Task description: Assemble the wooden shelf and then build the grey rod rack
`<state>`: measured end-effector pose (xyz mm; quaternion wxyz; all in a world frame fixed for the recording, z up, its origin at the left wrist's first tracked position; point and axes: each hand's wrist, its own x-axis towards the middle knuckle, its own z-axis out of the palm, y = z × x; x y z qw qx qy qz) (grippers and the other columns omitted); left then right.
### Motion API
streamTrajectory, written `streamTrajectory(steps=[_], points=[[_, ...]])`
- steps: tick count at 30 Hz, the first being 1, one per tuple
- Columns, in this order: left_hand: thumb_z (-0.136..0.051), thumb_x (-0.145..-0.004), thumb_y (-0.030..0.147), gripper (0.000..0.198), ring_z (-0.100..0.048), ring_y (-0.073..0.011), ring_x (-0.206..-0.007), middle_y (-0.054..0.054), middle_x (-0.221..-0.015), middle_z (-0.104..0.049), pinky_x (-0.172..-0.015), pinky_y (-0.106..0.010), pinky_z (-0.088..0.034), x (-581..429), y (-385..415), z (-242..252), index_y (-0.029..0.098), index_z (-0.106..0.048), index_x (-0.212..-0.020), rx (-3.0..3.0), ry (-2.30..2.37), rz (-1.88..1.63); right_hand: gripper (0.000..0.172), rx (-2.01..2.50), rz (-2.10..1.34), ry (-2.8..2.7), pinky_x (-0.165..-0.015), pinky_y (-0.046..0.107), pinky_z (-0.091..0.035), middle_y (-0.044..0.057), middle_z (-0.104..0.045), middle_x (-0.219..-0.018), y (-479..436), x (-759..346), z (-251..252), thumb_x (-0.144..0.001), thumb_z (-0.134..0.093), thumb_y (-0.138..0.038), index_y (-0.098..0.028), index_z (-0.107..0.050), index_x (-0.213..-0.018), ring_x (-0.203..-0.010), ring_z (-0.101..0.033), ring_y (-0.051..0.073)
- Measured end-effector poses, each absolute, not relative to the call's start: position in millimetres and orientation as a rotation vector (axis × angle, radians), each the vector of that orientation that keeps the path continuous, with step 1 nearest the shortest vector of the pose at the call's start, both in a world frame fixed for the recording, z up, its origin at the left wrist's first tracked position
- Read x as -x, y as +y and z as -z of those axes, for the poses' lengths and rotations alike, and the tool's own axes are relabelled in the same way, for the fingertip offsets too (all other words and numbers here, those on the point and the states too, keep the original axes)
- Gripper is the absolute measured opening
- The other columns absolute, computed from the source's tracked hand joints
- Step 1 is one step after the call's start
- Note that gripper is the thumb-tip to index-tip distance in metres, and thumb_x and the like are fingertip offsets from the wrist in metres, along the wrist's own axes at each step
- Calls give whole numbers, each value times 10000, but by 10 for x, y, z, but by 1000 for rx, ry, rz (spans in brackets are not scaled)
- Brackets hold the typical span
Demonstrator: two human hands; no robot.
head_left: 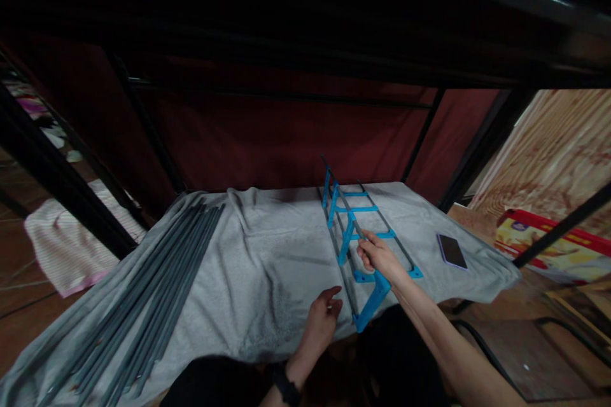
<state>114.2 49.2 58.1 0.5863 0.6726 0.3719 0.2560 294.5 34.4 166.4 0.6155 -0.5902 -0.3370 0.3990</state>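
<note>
A rack with blue plastic brackets [347,240] joined by long grey rods lies lengthwise on a grey cloth [281,254]. My right hand [379,259] is closed round the rack's upper rod, between the two nearest upright brackets. Its palm side and part of the rod are hidden by the fingers. My left hand [323,318] hovers left of the rack's near end, fingers loosely bent and apart, with no rod in it. A dark watch or band [285,385] circles the left wrist. The rack's near bracket [373,302] stands close to my knees.
Several loose grey rods [157,292] lie bunched on the cloth's left side. A phone [451,250] rests to the right. Black metal posts [147,121] and a low dark beam [305,25] frame the space. A red-and-yellow box [554,245] sits at the right.
</note>
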Motion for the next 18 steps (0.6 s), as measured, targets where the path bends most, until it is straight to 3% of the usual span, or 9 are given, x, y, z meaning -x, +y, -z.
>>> streamTrajectory(steps=[3, 8, 14, 18], points=[[-509, -823, 257, 433, -650, -205, -893, -117, -993, -722, -851, -326, -494, -1134, 465, -579, 135, -648, -1215, -1566, 852, -608, 336, 1273, -982, -731, -317, 179, -182, -118, -434, -488, 371, -2906, -1732, -717, -618, -354, -184, -511, -986, -316, -292, 43], [-510, -823, 285, 451, -655, -204, -848, -127, -985, -718, -828, -344, -504, -943, 508, -424, 115, -629, -1224, -1541, 916, -631, 270, 1103, -1084, -684, -314, 153, -155, -113, -407, -503, 354, -2845, -1918, -680, -671, -284, -200, -485, -857, -350, -283, 31], [-613, -759, 447, 594, -649, -243, -1028, -194, -1187, -648, -923, -358, -486, -719, 674, -96, 79, -599, -1224, -1286, 1112, -793, 299, 919, -1203, -623, -315, 148, -141, -107, -386, -529, 351, -2699, -1942, -693, -698, -239, -196, -530, -936, -377, -266, 35], [-719, -670, 428, 671, -668, -225, -915, -200, -1198, -622, -828, -341, -521, -656, 770, 133, 99, -569, -1235, -1088, 1168, -886, 270, 903, -1247, -614, -307, 156, -152, -102, -363, -534, 412, -2529, -1883, -703, -694, -249, -201, -555, -929, -383, -248, 43]])
